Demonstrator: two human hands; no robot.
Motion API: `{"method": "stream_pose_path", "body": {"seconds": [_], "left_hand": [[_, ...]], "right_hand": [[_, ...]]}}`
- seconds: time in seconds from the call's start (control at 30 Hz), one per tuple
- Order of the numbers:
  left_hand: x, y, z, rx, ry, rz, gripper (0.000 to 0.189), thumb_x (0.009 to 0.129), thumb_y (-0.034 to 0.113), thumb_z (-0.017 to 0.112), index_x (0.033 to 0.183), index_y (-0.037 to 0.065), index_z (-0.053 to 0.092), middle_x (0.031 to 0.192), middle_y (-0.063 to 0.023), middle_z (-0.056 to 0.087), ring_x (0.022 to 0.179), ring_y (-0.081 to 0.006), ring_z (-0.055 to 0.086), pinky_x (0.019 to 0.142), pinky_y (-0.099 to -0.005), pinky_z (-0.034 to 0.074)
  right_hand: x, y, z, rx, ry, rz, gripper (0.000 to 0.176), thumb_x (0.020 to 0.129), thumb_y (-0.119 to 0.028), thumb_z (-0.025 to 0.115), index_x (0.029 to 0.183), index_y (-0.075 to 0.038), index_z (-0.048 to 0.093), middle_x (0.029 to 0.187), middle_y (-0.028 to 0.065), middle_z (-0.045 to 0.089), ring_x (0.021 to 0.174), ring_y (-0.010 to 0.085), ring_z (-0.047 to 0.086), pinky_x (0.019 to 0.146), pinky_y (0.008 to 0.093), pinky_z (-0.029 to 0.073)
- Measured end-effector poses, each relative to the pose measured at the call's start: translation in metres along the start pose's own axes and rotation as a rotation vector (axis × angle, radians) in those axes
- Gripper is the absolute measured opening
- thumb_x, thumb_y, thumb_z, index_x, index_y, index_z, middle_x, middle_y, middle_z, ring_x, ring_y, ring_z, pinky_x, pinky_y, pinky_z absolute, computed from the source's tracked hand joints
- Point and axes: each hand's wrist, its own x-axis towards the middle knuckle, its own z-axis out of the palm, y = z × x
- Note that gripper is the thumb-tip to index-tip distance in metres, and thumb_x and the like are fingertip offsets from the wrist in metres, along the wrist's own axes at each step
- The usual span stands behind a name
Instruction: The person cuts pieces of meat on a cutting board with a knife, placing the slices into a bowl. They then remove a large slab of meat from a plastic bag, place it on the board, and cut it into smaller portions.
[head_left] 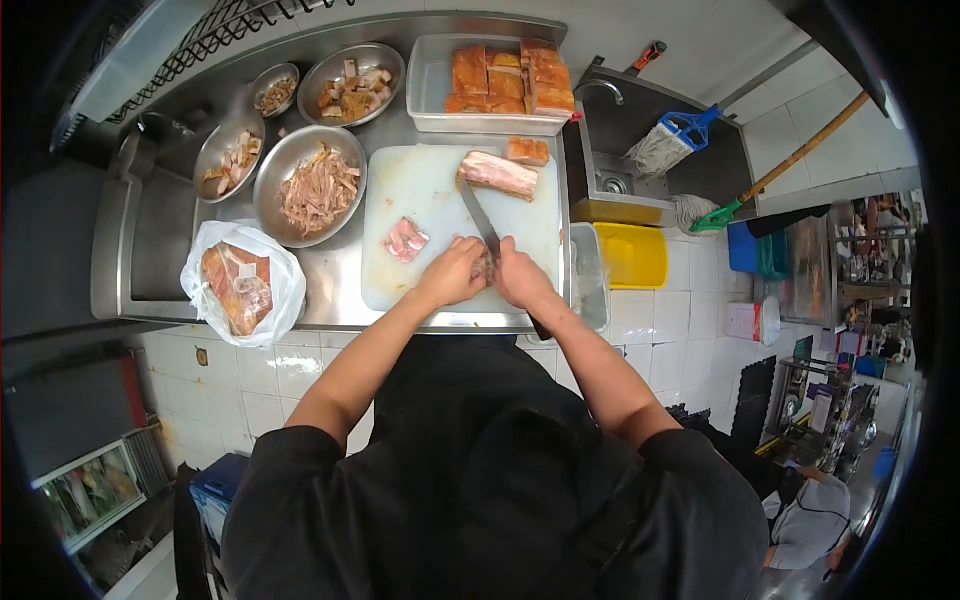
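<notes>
My right hand [522, 277] is wrapped round the handle of a knife [480, 218], whose blade points away from me across the white cutting board [390, 180]. Close beside it, my left hand [455, 274] has its fingers curled down over a small piece of meat [484, 268], mostly hidden by the fingers. A block of pork belly [498, 176] lies near the knife tip, with a smaller browned chunk [528, 151] just behind. To the left on the board rests a flat bunch of pale pink meat slices [405, 240].
Left of the board stand a steel bowl of meat strips [318, 195] and several smaller bowls. A plastic tub [425, 85] of browned pork blocks is behind. A bagged piece of meat [238, 285] sits at front left; a yellow bin [635, 256] and a sink [610, 165] are right.
</notes>
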Motion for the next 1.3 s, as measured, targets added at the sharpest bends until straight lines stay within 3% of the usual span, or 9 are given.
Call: {"method": "stream_pose_path", "body": {"seconds": [0.3, 0.37, 0.53, 0.67, 0.73, 0.83, 0.9, 1.1, 1.3], "left_hand": [[0.001, -0.003, -0.019, -0.049, -0.055, 0.042, 0.031, 0.077, 0.009, 0.073, 0.105, 0.001, 0.061, 0.109, -0.0159, 0.062, 0.108, -0.0385, 0.058, 0.103, -0.0486, 0.046], [0.009, -0.008, -0.026, -0.055, -0.08, 0.028, 0.03, 0.078, 0.008, 0.072, 0.106, 0.001, 0.063, 0.11, -0.0153, 0.062, 0.109, -0.0376, 0.058, 0.101, -0.0464, 0.047], [0.001, -0.01, -0.017, 0.05, -0.041, 0.14, 0.026, 0.084, 0.005, 0.067, 0.11, 0.001, 0.066, 0.112, -0.0125, 0.063, 0.108, -0.0345, 0.058, 0.094, -0.0423, 0.05], [0.003, -0.011, -0.022, 0.056, -0.052, 0.166, 0.025, 0.086, 0.006, 0.067, 0.11, 0.001, 0.067, 0.111, -0.0124, 0.064, 0.109, -0.0334, 0.059, 0.092, -0.0418, 0.051], [0.004, -0.012, -0.022, -0.012, -0.062, 0.15, 0.025, 0.086, 0.006, 0.068, 0.11, 0.0, 0.068, 0.111, -0.0127, 0.065, 0.108, -0.033, 0.06, 0.093, -0.0416, 0.051], [0.002, -0.015, -0.022, 0.027, -0.047, 0.187, 0.023, 0.086, 0.007, 0.069, 0.107, 0.0, 0.069, 0.112, -0.0133, 0.066, 0.107, -0.0331, 0.06, 0.093, -0.0411, 0.051], [0.005, -0.019, -0.022, 0.026, -0.037, 0.192, 0.023, 0.085, 0.006, 0.069, 0.107, -0.001, 0.069, 0.114, -0.0134, 0.066, 0.107, -0.0331, 0.061, 0.093, -0.0406, 0.051], [0.008, -0.025, -0.022, -0.015, -0.033, 0.197, 0.02, 0.084, 0.005, 0.07, 0.103, -0.001, 0.069, 0.111, -0.0135, 0.066, 0.104, -0.0335, 0.061, 0.092, -0.0409, 0.051], [0.0, -0.028, -0.018, 0.032, 0.026, 0.295, 0.02, 0.081, 0.001, 0.071, 0.1, -0.001, 0.069, 0.106, -0.0139, 0.065, 0.1, -0.0339, 0.061, 0.09, -0.0405, 0.051]], "right_hand": [[-0.006, 0.003, 0.012, 0.07, 0.074, -0.015, 0.057, 0.096, -0.024, 0.06, 0.138, 0.005, 0.036, 0.094, 0.0342, 0.068, 0.091, 0.0491, 0.068, 0.079, 0.0572, 0.052], [-0.015, -0.013, -0.011, -0.066, -0.051, 0.024, 0.059, 0.096, -0.024, 0.061, 0.14, 0.005, 0.035, 0.096, 0.0339, 0.068, 0.091, 0.049, 0.068, 0.079, 0.0562, 0.053], [-0.057, -0.036, -0.015, -0.086, -0.155, 0.149, 0.067, 0.087, 0.001, 0.052, 0.147, 0.01, 0.023, 0.096, 0.0354, 0.068, 0.093, 0.0505, 0.067, 0.085, 0.0557, 0.052], [-0.028, -0.011, 0.026, -0.027, -0.005, 0.147, 0.067, 0.087, 0.0, 0.053, 0.146, 0.011, 0.023, 0.096, 0.0358, 0.068, 0.095, 0.0506, 0.067, 0.087, 0.0561, 0.051], [-0.015, -0.01, 0.013, 0.095, 0.05, -0.029, 0.065, 0.089, -0.001, 0.05, 0.146, 0.012, 0.022, 0.096, 0.0362, 0.067, 0.094, 0.051, 0.067, 0.087, 0.0575, 0.05], [-0.038, -0.029, -0.002, -0.005, -0.107, 0.135, 0.061, 0.093, -0.007, 0.052, 0.144, 0.012, 0.025, 0.095, 0.0367, 0.067, 0.094, 0.0516, 0.066, 0.086, 0.0585, 0.049], [-0.036, -0.025, 0.013, -0.007, -0.052, 0.138, 0.056, 0.096, -0.017, 0.056, 0.139, 0.009, 0.03, 0.095, 0.0371, 0.066, 0.094, 0.0518, 0.066, 0.086, 0.059, 0.049], [-0.025, -0.016, 0.016, 0.07, 0.034, 0.023, 0.071, 0.1, -0.019, 0.051, 0.154, 0.006, 0.011, 0.093, 0.0369, 0.066, 0.091, 0.0533, 0.065, 0.081, 0.0603, 0.049], [-0.012, -0.004, 0.045, 0.126, 0.02, 0.107, 0.074, 0.098, -0.016, 0.053, 0.154, 0.006, 0.01, 0.093, 0.0367, 0.066, 0.09, 0.0532, 0.065, 0.08, 0.0613, 0.048]]}}
